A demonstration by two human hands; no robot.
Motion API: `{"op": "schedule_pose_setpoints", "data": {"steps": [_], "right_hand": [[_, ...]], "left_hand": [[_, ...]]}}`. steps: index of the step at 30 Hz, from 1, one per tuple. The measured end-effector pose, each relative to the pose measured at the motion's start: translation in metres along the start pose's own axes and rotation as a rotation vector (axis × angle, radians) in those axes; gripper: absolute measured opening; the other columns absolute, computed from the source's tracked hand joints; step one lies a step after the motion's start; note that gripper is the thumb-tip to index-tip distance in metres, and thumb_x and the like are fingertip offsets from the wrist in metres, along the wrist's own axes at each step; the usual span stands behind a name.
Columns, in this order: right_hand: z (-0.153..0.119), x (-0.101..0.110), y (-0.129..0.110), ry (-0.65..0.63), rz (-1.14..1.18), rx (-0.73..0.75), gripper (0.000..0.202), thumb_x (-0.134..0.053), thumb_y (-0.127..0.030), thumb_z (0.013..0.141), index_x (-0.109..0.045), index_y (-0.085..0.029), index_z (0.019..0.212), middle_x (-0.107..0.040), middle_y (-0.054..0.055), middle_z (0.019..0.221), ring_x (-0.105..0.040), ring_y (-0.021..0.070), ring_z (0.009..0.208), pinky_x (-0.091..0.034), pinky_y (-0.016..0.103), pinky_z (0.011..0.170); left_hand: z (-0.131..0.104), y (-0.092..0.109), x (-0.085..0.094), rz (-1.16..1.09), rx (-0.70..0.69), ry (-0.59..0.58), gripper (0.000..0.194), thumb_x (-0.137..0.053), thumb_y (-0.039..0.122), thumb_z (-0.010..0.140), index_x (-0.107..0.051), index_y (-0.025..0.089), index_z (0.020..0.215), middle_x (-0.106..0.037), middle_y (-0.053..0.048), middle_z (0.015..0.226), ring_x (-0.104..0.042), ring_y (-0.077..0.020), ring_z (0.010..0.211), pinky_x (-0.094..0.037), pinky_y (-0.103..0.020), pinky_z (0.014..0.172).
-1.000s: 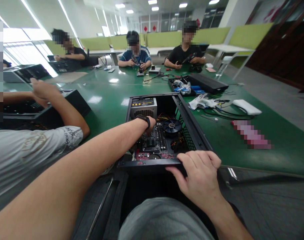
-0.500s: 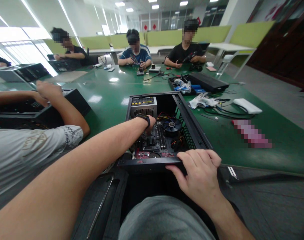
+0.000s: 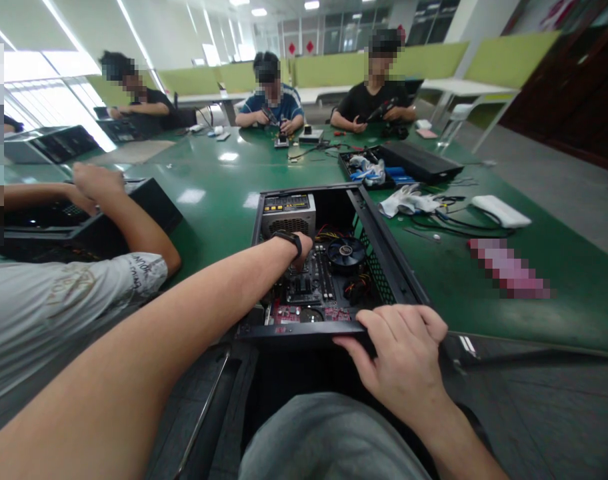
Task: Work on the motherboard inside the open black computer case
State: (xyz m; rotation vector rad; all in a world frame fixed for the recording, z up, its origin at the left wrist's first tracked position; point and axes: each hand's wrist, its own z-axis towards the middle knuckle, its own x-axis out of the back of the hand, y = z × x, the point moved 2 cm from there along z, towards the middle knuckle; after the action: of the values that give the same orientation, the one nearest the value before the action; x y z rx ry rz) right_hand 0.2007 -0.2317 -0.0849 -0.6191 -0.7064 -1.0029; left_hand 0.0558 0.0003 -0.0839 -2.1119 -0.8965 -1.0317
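Note:
An opened black computer case (image 3: 304,328) lies on its side at the table's near edge. Inside it are a power supply (image 3: 288,219), a dark motherboard (image 3: 309,270) and a round fan (image 3: 346,252). My left hand (image 3: 305,248), with a black band at the wrist, reaches into the case over the motherboard beside the power supply. Its fingers point down and are mostly hidden, so whether they hold anything cannot be made out. My right hand (image 3: 404,350) is closed over the near right corner of the case frame, fingers on top and thumb below.
To the left, a co-worker's arm (image 3: 139,220) bends over another black case (image 3: 159,207). White gloves (image 3: 409,200), cables and a white pouch (image 3: 501,211) lie to the right. Behind them is a black tray (image 3: 347,167) with blue items. Several people sit across the green table (image 3: 209,180).
The view has shifted slightly. Both my hands stay in nearly the same places, the left inside the case and the right on its frame.

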Motion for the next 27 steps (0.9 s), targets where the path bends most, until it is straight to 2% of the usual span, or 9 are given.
{"op": "schedule_pose_setpoints", "data": {"steps": [8, 17, 21, 27], "right_hand": [[0.0, 0.001, 0.0, 0.003, 0.014, -0.014, 0.022, -0.065, -0.043, 0.09, -0.059, -0.023, 0.097, -0.062, 0.001, 0.082, -0.051, 0.0211, 0.084, -0.031, 0.043, 0.088], [0.001, 0.0, -0.001, -0.001, 0.016, -0.019, 0.022, -0.065, -0.043, 0.09, -0.059, -0.023, 0.096, -0.063, 0.001, 0.082, -0.051, 0.0211, 0.085, -0.031, 0.043, 0.089], [0.0, 0.0, 0.0, -0.009, 0.001, -0.012, 0.023, -0.065, -0.044, 0.09, -0.059, -0.023, 0.096, -0.062, 0.002, 0.083, -0.051, 0.0217, 0.086, -0.03, 0.043, 0.089], [0.0, 0.0, -0.001, -0.009, -0.012, -0.008, 0.024, -0.066, -0.045, 0.089, -0.058, -0.023, 0.096, -0.062, 0.002, 0.083, -0.051, 0.0217, 0.086, -0.03, 0.043, 0.089]], "left_hand": [[0.004, -0.003, -0.003, -0.025, 0.0, 0.015, 0.06, -0.091, 0.027, 0.054, -0.077, 0.013, 0.111, -0.075, -0.017, 0.115, -0.069, -0.0317, 0.108, -0.055, -0.03, 0.091], [-0.003, 0.002, 0.0, -0.031, 0.015, 0.017, 0.05, -0.088, 0.024, 0.057, -0.08, 0.013, 0.105, -0.076, -0.017, 0.108, -0.069, -0.0321, 0.107, -0.053, -0.031, 0.093], [-0.007, 0.003, 0.002, 0.023, -0.005, 0.011, 0.049, -0.085, 0.027, 0.063, -0.078, 0.01, 0.108, -0.075, -0.018, 0.113, -0.069, -0.031, 0.107, -0.053, -0.03, 0.092], [0.0, -0.002, -0.003, -0.018, 0.0, 0.066, 0.049, -0.084, 0.034, 0.063, -0.079, 0.012, 0.106, -0.075, -0.017, 0.112, -0.069, -0.0315, 0.105, -0.053, -0.031, 0.091]]}}
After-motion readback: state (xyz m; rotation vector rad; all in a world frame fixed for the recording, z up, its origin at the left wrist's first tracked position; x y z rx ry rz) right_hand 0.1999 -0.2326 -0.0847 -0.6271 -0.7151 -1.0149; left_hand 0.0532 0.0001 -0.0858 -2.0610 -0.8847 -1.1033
